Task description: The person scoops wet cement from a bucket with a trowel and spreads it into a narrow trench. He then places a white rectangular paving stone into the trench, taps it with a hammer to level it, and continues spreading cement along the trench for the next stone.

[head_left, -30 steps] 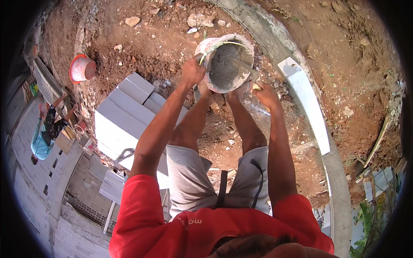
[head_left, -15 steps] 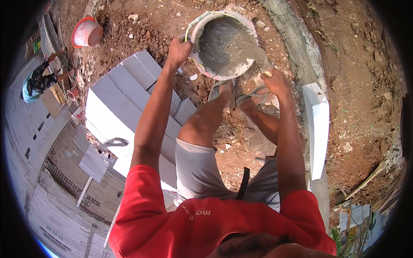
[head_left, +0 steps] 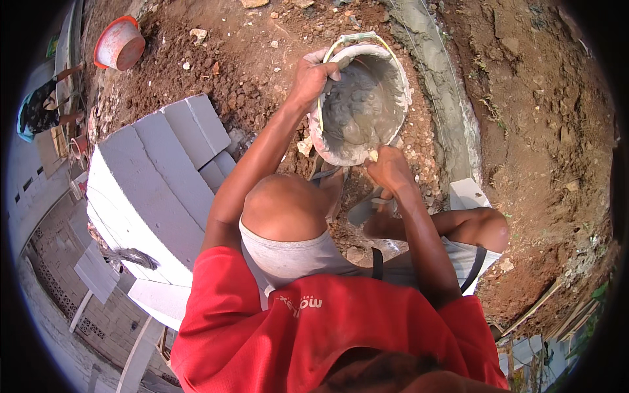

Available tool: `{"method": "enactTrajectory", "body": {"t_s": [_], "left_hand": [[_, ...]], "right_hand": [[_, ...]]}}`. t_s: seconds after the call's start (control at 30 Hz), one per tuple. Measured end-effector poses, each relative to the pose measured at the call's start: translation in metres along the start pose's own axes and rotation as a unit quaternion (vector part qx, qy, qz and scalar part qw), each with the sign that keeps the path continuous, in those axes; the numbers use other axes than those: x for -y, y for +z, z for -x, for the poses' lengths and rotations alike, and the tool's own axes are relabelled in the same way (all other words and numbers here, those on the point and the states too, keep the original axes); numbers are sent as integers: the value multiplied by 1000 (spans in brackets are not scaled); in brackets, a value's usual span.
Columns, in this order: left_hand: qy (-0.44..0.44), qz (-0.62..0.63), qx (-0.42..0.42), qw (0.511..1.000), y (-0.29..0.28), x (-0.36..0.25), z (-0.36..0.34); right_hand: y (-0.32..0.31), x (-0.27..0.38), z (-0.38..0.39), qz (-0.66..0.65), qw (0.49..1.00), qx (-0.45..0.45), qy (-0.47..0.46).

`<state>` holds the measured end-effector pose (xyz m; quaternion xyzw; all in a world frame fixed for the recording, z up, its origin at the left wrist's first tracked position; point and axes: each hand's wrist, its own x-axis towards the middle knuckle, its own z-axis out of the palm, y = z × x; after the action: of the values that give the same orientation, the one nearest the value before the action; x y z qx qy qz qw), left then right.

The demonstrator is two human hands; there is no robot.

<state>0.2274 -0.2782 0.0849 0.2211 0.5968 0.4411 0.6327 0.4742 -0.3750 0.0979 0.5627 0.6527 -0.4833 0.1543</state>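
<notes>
A mortar-caked bucket (head_left: pixel 317 136) stands in front of my feet, its wire handle (head_left: pixel 355 37) raised over the far rim. Wet grey mortar (head_left: pixel 357 105) fills much of it. My left hand (head_left: pixel 314 80) is closed on the bucket's left rim, thumb over the edge beside the handle. At the near right rim, my right hand (head_left: pixel 392 169) is closed around the pale handle of a trowel (head_left: pixel 373 156). The trowel's blade cannot be made out against the mortar.
White lightweight blocks (head_left: pixel 151 170) are stacked at my left. A strip of mortar (head_left: pixel 439 78) with a string along it runs on the right, with a white block (head_left: pixel 466 194) on it. An orange-rimmed bucket (head_left: pixel 124 47) lies tilted far left, near another person (head_left: pixel 39 111).
I have crouched lower, knees bent outward. The bucket appears lower and farther right in view. My right hand has moved from beside the bucket to its near rim with the trowel.
</notes>
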Motion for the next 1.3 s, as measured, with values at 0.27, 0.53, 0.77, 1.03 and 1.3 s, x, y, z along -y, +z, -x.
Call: {"method": "enactTrajectory", "body": {"t_s": [0.27,0.53,0.77,1.03,1.3], "left_hand": [[29,-59,63,996,9,-11,-46],[8,-38,56,998,-8,-17,-48],[18,-55,39,998,-13,-11,-59],[2,-40,72,997,-1,-18,-48],[-8,-75,35,997,-5,-19,-51]], "right_hand": [[-12,-3,6,-308,939,152,-3],[16,-49,10,-235,971,-52,-15],[17,-44,20,-183,977,-74,80],[6,-24,31,-171,972,-160,7],[-1,-45,31,-381,921,-15,83]]}}
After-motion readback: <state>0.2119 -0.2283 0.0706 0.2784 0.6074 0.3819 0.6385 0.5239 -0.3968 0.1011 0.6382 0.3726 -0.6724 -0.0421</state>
